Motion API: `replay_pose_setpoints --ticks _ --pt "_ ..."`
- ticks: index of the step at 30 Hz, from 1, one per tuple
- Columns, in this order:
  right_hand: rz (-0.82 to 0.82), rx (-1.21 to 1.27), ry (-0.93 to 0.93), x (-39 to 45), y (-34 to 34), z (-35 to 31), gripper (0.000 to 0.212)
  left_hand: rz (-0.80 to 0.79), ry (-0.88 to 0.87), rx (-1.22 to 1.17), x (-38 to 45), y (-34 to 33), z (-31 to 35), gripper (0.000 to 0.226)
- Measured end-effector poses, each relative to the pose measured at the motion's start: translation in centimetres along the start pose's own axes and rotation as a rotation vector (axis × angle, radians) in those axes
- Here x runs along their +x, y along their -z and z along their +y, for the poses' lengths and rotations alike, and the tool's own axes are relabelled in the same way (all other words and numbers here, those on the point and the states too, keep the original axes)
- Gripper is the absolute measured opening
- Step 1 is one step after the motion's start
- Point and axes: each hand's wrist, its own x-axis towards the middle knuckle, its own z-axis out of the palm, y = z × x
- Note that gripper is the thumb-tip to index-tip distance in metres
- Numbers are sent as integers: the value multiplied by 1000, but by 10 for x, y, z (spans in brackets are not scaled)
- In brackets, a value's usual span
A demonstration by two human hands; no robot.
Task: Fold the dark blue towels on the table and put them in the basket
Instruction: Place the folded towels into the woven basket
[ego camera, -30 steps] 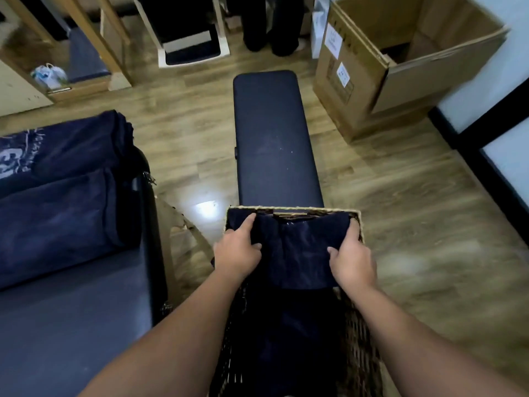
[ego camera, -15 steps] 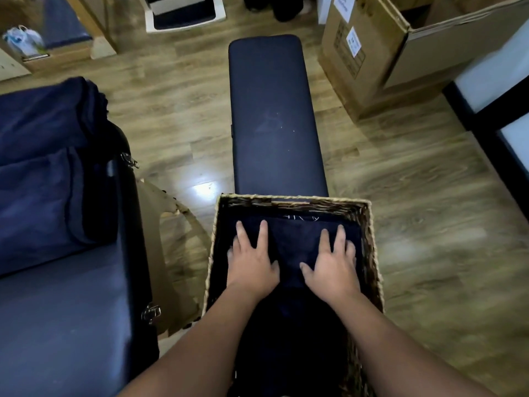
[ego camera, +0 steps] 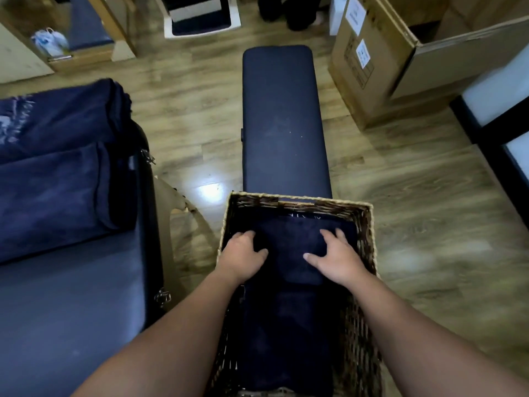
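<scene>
The wicker basket (ego camera: 299, 202) stands in front of me on the near end of a dark padded bench (ego camera: 282, 118). A folded dark blue towel (ego camera: 294, 242) lies at its far end, on top of other dark towels (ego camera: 286, 339). My left hand (ego camera: 243, 253) is at the towel's left edge; its fingers bend down over the edge and its thumb lies on top. With fingers spread and straight, my right hand (ego camera: 339, 257) rests flat on the towel's right part. More dark blue towels (ego camera: 57, 190) lie bunched on the table (ego camera: 71, 310) to the left.
A large open cardboard box (ego camera: 380, 58) stands on the wooden floor at the back right. A white step stool (ego camera: 200, 15) and wooden furniture (ego camera: 94, 50) stand at the back. A tan strap (ego camera: 183, 207) hangs between the table and the basket.
The towel went down into the basket and both hands pressed it flat. Since then the hands have spread apart, the left one sliding to the towel's left edge with fingers bent.
</scene>
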Motion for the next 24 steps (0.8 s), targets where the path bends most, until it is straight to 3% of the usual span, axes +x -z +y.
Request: replay_pose_setpoints --ticks 7,17,24 --pt "-20 264 62 -67 1 -54 51 170 -25 -79 -69 61 -16 27" --pt "-56 187 261 -130 -35 -223 54 498 57 -175 -139 196 -160 9" --pt "30 89 386 -131 -63 -368 50 738 132 -137 -132 302 -267 20"
